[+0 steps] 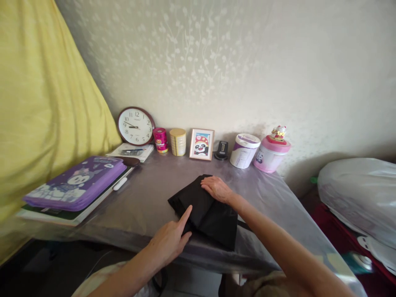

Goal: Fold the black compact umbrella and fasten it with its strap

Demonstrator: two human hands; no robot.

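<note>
A folded piece of black fabric [216,225] lies on the table near its front edge, with a dark strap-like strip showing at its right side. Whether it is a bag or a garment, I cannot tell. My right hand [218,189] rests flat on its upper part, fingers stretched out and pointing left. At its lower left side is my left hand [171,239], with the index finger extended against the fabric and the thumb held apart. The other left fingers are partly hidden.
A grey cover [142,198] drapes the table. Along the wall stand a clock [136,126], a pink can [160,140], a yellow container [177,142], a panda picture frame [201,144] and two tubs. At left, a purple case [77,181] lies on books. Plastic-covered items [359,198] sit at right.
</note>
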